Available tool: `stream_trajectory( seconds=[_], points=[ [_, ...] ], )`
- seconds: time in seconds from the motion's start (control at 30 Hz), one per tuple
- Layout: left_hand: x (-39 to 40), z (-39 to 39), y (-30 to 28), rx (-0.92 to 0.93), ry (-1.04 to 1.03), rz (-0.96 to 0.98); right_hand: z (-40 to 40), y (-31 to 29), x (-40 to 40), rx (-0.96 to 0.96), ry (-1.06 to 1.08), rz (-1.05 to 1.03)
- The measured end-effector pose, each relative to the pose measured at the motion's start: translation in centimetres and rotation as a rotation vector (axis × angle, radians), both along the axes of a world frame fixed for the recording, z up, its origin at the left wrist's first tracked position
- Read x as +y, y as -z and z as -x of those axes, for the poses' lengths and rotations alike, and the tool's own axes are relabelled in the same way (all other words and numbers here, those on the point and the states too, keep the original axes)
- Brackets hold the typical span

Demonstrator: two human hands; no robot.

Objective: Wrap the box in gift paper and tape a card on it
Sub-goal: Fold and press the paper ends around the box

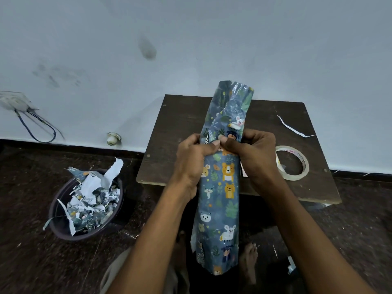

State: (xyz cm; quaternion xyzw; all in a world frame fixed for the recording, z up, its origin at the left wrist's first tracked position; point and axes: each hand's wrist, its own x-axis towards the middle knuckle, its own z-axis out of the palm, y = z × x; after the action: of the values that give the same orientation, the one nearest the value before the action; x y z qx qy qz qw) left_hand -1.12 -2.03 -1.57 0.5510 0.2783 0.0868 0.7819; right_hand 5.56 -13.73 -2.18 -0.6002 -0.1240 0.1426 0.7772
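Note:
A long roll of blue gift paper (220, 187) printed with cartoon animals is held upright in front of me, above the near edge of a low brown table (184, 128). My left hand (191, 162) grips its left side. My right hand (252, 155) grips its right side. Both thumbs press on the front of the paper at about mid-height. The roll's crumpled top end rises past the table's far edge. A ring of clear tape (292, 163) lies on the table to the right of my right hand. No box or card shows.
A dark bowl (63, 219) full of torn paper scraps stands on the floor at the left. A thin white paper strip (293, 128) lies at the table's back right. My bare feet (250, 264) are under the roll. A wall socket with a cable (31, 122) is at far left.

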Motion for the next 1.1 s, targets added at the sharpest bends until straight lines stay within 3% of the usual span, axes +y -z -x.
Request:
stream_trajectory(
  seconds=[0.23,0.73,0.97,1.1],
  points=[
    [0.3,-0.3,0.2,0.034,-0.100,0.035,-0.4,-0.2,-0.4,0.104,-0.094,0.058],
    [0.1,-0.3,0.1,0.032,-0.178,0.069,-0.2,0.3,0.2,0.139,-0.063,0.126],
    [0.2,-0.3,0.8,-0.050,-0.222,-0.397,-0.4,0.8,0.2,0.042,0.112,0.069],
    [-0.1,-0.2,0.9,-0.115,-0.130,-0.365,-0.2,0.8,-0.2,-0.036,0.095,-0.017]
  ],
)
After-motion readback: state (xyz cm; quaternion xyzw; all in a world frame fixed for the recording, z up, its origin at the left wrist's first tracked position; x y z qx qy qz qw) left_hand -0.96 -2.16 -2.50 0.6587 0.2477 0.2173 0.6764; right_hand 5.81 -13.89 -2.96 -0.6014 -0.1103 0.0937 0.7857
